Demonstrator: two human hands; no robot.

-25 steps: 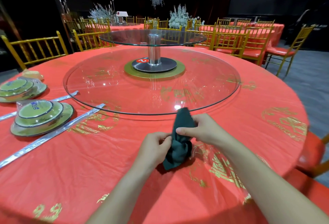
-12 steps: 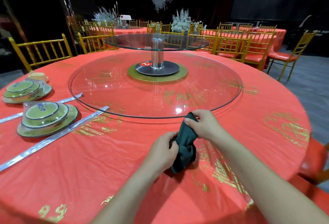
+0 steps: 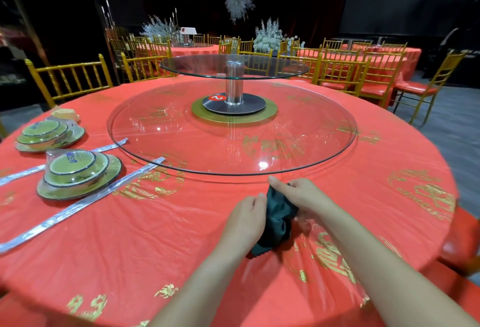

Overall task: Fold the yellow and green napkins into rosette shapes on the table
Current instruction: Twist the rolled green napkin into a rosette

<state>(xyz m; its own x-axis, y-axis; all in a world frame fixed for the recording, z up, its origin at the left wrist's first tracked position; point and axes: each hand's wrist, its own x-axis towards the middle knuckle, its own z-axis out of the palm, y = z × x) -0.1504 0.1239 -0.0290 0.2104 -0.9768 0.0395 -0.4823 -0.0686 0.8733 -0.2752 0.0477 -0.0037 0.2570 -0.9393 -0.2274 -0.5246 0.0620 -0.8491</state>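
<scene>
Together gripping a bunched napkin (image 3: 276, 223) on the table (image 3: 155, 236), with left hand (image 3: 244, 220) curled round its side and right hand (image 3: 298, 195) pinching its top.

The green napkin (image 3: 279, 219) shows only in part, bunched between the two hands, and its folds cannot be made out. The left hand (image 3: 245, 219) curls round its left side, fingertips out of sight behind the cloth. The right hand (image 3: 298, 197) pinches the top, its lower fingers smeared by motion blur. Both forearms run off the bottom edge, as does the near rim of the table (image 3: 130, 248). Two silver-wrapped strips (image 3: 78, 210) leave the frame at left. Blue print on the wrapped dish stack (image 3: 78, 173) is too small to read.
</scene>
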